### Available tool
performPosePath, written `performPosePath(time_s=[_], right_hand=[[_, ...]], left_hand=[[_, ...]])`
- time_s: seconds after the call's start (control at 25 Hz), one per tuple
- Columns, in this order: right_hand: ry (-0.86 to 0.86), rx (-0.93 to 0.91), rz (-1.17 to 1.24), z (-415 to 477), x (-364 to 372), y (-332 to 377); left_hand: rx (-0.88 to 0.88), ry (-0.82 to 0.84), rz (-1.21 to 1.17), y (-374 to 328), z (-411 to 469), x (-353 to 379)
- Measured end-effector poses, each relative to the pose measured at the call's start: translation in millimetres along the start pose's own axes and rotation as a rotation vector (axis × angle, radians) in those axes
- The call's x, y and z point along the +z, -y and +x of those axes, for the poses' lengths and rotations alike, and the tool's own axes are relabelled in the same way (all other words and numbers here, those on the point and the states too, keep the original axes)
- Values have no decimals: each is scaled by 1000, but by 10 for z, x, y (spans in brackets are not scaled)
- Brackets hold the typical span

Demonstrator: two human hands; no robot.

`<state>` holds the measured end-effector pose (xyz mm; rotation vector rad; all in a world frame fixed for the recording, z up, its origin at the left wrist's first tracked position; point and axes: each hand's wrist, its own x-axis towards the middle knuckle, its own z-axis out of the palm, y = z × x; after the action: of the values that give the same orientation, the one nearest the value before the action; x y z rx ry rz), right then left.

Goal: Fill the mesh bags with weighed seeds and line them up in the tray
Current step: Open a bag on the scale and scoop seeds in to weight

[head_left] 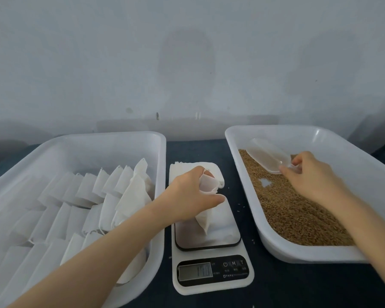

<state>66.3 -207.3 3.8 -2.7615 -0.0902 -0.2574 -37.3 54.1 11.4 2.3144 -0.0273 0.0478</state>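
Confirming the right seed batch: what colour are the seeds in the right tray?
Golden brown; the seeds show clearly in the head view.

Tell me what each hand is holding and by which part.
The left hand grips a white mesh bag by its open top; the right hand pinches a clear plastic scoop by its short handle.
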Motion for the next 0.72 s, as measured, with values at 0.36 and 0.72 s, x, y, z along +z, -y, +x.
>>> performPosePath(time_s=[0.36,0.72], right_hand=[[213,18,-174,-43,40,9],[274,60,-234,-109,84,106]], left_hand=[[2,17,-2,25,8,7],[5,20,18,20,12,10]])
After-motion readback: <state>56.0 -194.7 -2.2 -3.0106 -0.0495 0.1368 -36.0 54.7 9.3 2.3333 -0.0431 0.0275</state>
